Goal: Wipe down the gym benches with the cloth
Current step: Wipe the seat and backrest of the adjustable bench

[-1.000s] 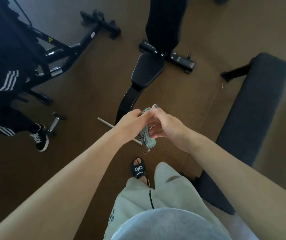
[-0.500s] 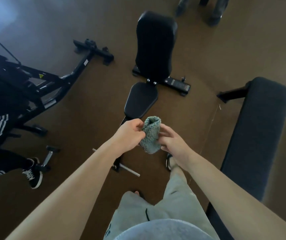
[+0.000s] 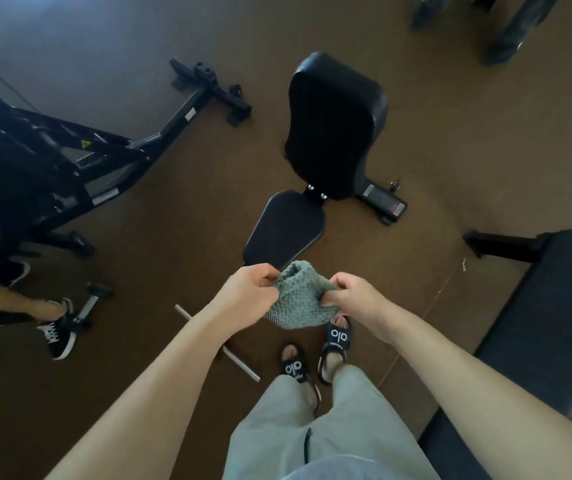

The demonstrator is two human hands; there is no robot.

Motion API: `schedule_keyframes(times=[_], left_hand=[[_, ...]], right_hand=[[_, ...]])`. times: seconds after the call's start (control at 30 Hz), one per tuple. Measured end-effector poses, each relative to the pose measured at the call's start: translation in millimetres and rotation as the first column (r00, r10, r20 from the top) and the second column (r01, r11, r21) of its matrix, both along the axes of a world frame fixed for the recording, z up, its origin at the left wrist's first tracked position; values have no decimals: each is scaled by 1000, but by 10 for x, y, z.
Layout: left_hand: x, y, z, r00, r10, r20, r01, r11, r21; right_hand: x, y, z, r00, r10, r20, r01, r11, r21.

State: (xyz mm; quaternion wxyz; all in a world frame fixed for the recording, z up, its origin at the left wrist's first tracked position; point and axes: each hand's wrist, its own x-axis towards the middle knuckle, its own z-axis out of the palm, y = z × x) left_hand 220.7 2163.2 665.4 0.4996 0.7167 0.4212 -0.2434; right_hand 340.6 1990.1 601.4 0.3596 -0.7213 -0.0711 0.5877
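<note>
Left hand and right hand are pinching the green cloth between them, fingers clamped on its edges, above the black bench. Cloth is bunching; spreading it flat before lowering would probably give fuller contact.

A person's left hand and right hand pinch opposite edges of a bunched grey-green waffle-weave cloth, held in the air above a brown gym floor. Just ahead stands a black adjustable bench, backrest raised; a flat bench lies at right. A second person's sneaker, somewhat blurred, shows at left.
</note>
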Motion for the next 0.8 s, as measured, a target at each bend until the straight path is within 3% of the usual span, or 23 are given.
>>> schedule_keyframes(times=[0.13, 0.27, 0.33, 0.47, 0.53, 0.6, 0.67, 0.73, 0.8], left_hand=[[170, 186, -216, 965, 252, -74, -257, 964, -72], [304, 358, -570, 945, 326, -7, -325, 940, -100], [391, 456, -839, 946, 322, 39, -319, 946, -61], [537, 740, -1742, 928, 332, 171, -350, 932, 93], [592, 879, -2355, 949, 255, 186, -293, 931, 218], [619, 956, -3020, 996, 80, 24, -83, 909, 410], [644, 965, -3650, 989, -89, -121, 145, 780, 609], [685, 902, -4226, 963, -247, -104, 243, 639, 730], [725, 810, -4728, 932, -361, -38, 253, 569, 782]], right_hand=[[221, 147, -181, 981, -151, -120, 155, 987, 27], [343, 322, -499, 915, -320, -245, 350, 933, 89], [403, 467, -722, 931, -312, -189, 337, 934, 116], [535, 835, -1578, 972, -203, 118, 179, 966, 188], [597, 1050, -2127, 979, -130, 156, 100, 977, 188], [668, 1210, -2699, 981, 17, 192, -29, 998, 64], [788, 1279, -3272, 936, 156, 315, -137, 987, -80], [924, 1270, -3803, 900, 84, 428, -59, 996, -71], [1016, 1242, -4245, 854, -61, 517, 80, 997, -15]])
